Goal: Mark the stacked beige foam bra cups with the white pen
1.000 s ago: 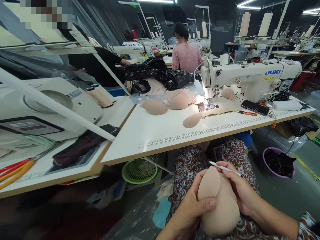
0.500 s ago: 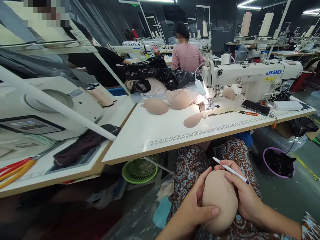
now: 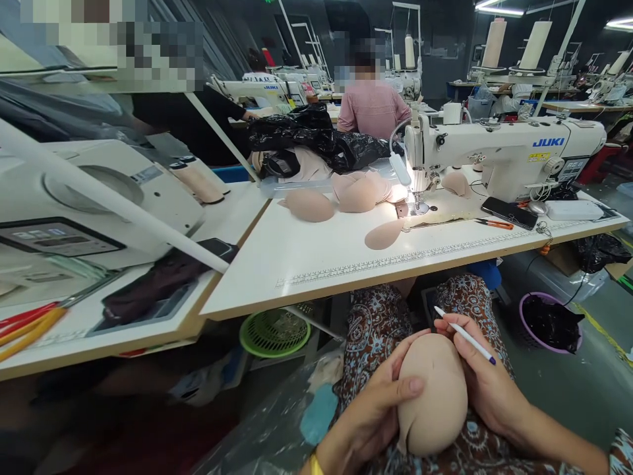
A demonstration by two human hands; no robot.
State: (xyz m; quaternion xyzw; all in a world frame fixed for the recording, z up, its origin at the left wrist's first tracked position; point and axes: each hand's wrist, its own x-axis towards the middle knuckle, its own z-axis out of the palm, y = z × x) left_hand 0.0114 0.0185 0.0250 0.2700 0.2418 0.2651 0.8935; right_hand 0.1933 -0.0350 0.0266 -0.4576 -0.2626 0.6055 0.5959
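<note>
Over my lap is a beige bra cup (image 3: 435,396), its rounded side facing up and a small fold at its lower left edge. My left hand (image 3: 390,389) grips its left side, thumb on top and fingers beneath. My right hand (image 3: 487,376) holds a white marker pen (image 3: 467,340) with a purple end between thumb and fingers. That same hand rests against the cup's right side. On the sewing table (image 3: 257,270) lie more beige cups: one flat cup piece (image 3: 384,234) near the front, another cup (image 3: 310,205) farther left, and a stitched pair (image 3: 359,191) by the needle.
A JUKI sewing machine (image 3: 509,152) stands on the table with its lamp lit. Orange thread snips (image 3: 497,224) and a black phone (image 3: 509,212) lie to its right. Below are a green basket (image 3: 274,333) and a purple bin (image 3: 551,323). A co-worker in pink (image 3: 372,105) sits ahead.
The bra cup has turned slightly in my hands, bringing a fold at its lower left into view. My left thumb has shifted up, and the pen has moved a little right.
</note>
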